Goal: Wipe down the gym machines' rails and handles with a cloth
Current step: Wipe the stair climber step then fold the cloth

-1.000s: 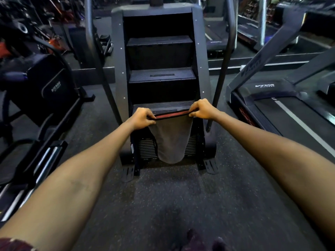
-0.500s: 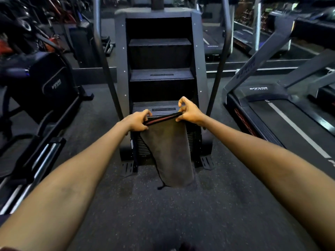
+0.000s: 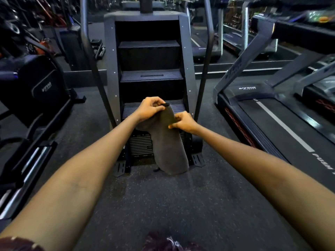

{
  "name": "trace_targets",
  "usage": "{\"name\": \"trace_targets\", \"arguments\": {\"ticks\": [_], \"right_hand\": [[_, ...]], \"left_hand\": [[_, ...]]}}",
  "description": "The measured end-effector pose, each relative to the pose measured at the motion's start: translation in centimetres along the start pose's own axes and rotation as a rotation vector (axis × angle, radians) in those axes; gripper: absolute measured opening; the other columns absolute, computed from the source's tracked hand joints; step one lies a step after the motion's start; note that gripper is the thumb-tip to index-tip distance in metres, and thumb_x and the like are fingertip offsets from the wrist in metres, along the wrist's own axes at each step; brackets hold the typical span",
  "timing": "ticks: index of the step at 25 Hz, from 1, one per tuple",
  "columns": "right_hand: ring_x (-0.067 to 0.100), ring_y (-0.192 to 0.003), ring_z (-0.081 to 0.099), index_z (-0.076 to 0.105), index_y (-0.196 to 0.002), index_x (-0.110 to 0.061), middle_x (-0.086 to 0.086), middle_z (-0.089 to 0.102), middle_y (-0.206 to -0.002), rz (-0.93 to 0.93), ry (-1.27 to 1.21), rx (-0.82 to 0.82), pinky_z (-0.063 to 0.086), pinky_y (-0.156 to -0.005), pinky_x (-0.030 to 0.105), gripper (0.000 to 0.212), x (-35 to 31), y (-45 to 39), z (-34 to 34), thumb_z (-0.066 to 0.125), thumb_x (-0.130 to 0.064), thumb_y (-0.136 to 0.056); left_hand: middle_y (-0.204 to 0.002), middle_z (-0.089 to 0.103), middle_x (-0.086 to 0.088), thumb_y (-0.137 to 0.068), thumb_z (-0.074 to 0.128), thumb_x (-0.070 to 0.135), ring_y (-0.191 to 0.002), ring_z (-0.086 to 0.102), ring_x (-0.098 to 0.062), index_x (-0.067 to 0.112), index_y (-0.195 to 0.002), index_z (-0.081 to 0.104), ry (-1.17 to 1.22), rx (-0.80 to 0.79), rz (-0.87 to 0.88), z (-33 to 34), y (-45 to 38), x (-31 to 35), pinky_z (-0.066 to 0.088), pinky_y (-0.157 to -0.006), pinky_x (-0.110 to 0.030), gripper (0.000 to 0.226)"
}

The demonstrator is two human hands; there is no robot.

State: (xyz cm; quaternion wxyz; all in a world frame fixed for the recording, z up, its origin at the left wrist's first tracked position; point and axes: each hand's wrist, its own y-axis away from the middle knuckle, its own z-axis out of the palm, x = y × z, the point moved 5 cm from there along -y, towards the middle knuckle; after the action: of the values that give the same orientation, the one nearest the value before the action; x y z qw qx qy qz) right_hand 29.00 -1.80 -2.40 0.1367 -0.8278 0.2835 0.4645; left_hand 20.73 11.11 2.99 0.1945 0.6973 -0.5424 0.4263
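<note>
2 hands share the grey cloth (image 3: pixel 169 142) in mid-air, and you could drop it: your left hand (image 3: pixel 150 109) pinches only its top corner, your right hand (image 3: pixel 183 122) nips 1 side edge just below. Loosen either pinch while regripping and the long hanging tail may swing against the stair climber (image 3: pixel 150 78) or fall to the floor. Neither of its 2 rails (image 3: pixel 90 66) has cloth on it yet, I judge.
</note>
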Motion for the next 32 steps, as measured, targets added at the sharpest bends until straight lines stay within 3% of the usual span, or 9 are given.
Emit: {"name": "trace_targets", "arguments": {"ticks": [3,6,12,16,21,24,26,29,32], "right_hand": [[0.024,-0.103,0.064,0.067,-0.108,-0.003,0.013,0.068,-0.108,0.172,-0.031,-0.072,0.052,-0.093,0.038,0.031,4.6,1.8,2.2,0.073,-0.005,-0.078],[0.023,-0.107,0.062,0.064,-0.115,-0.006,0.010,0.066,-0.114,0.244,-0.107,-0.052,0.050,-0.095,0.040,0.030,6.6,2.5,4.8,0.067,-0.015,-0.086],[0.018,-0.093,0.050,0.045,-0.113,-0.006,0.005,0.049,-0.100,0.265,-0.196,0.223,0.039,-0.074,0.028,0.033,3.2,1.7,4.5,0.064,-0.014,-0.087],[0.026,-0.098,0.054,0.038,-0.115,-0.005,0.016,0.052,-0.118,0.477,-0.478,0.432,0.052,-0.083,0.036,0.033,3.0,0.7,4.4,0.058,-0.008,-0.089],[0.032,-0.116,0.054,0.014,-0.145,-0.003,0.018,0.048,-0.132,0.598,-0.656,0.495,0.050,-0.086,0.034,0.067,2.1,0.5,4.8,0.054,-0.007,-0.091],[0.039,-0.110,0.057,0.022,-0.134,-0.003,0.025,0.045,-0.127,0.642,-0.943,0.555,0.055,-0.076,0.043,0.052,1.5,0.7,5.0,0.051,0.001,-0.091],[0.036,-0.101,0.062,0.027,-0.126,-0.005,0.024,0.051,-0.119,0.636,-0.975,0.547,0.056,-0.066,0.038,0.044,1.4,0.8,5.2,0.054,-0.002,-0.091],[0.027,-0.071,0.065,0.031,-0.105,-0.011,0.021,0.058,-0.098,0.503,-0.946,0.438,0.055,-0.055,0.032,0.033,1.2,0.4,5.6,0.059,-0.007,-0.088],[0.015,-0.054,0.050,0.039,-0.083,-0.017,0.009,0.054,-0.079,0.292,-0.579,0.289,0.041,-0.043,0.025,0.027,0.8,0.8,5.8,0.066,-0.017,-0.085]], "left_hand": [[-0.084,0.057,0.004,-0.087,0.058,-0.003,-0.069,0.057,0.010,0.000,-0.104,0.058,0.063,0.125,0.055,-2.1,-0.5,2.2,0.045,-0.074,-0.011,0.017],[-0.075,0.052,0.007,-0.089,0.054,-0.001,-0.069,0.052,-0.001,0.018,-0.095,0.042,-0.031,0.214,0.133,-4.3,0.1,3.5,0.041,-0.070,-0.015,0.023],[-0.098,0.056,-0.020,-0.084,0.045,-0.014,-0.092,0.053,-0.025,-0.003,-0.084,0.071,-0.313,0.213,0.063,-2.6,3.1,-0.6,0.034,-0.079,-0.017,0.028],[-0.094,0.050,-0.010,-0.090,0.058,0.012,-0.092,0.052,-0.022,-0.001,-0.090,0.071,-0.191,0.114,-0.096,0.8,5.7,-2.9,0.040,-0.084,-0.030,0.018],[-0.092,0.045,0.003,-0.076,0.073,0.041,-0.086,0.046,-0.007,0.007,-0.090,0.070,-0.233,0.029,-0.205,3.9,7.1,-3.7,0.035,-0.075,-0.021,0.037],[-0.103,0.051,-0.009,-0.076,0.074,0.025,-0.095,0.049,-0.019,0.004,-0.099,0.068,-0.426,-0.039,-0.258,4.3,6.2,-4.6,0.037,-0.076,-0.025,0.031],[-0.093,0.057,-0.009,-0.077,0.070,0.014,-0.089,0.052,-0.018,0.002,-0.097,0.070,-0.416,-0.010,-0.330,3.8,6.0,-4.8,0.036,-0.070,-0.025,0.024],[-0.076,0.059,-0.004,-0.077,0.072,0.014,-0.081,0.052,-0.015,0.003,-0.088,0.071,-0.181,0.112,-0.488,2.6,5.8,-5.9,0.036,-0.060,-0.023,0.016],[-0.097,0.064,-0.009,-0.074,0.074,0.014,-0.093,0.058,-0.022,-0.001,-0.099,0.066,0.205,0.283,-0.759,2.3,6.3,-7.5,0.047,-0.076,-0.029,0.030]]}}
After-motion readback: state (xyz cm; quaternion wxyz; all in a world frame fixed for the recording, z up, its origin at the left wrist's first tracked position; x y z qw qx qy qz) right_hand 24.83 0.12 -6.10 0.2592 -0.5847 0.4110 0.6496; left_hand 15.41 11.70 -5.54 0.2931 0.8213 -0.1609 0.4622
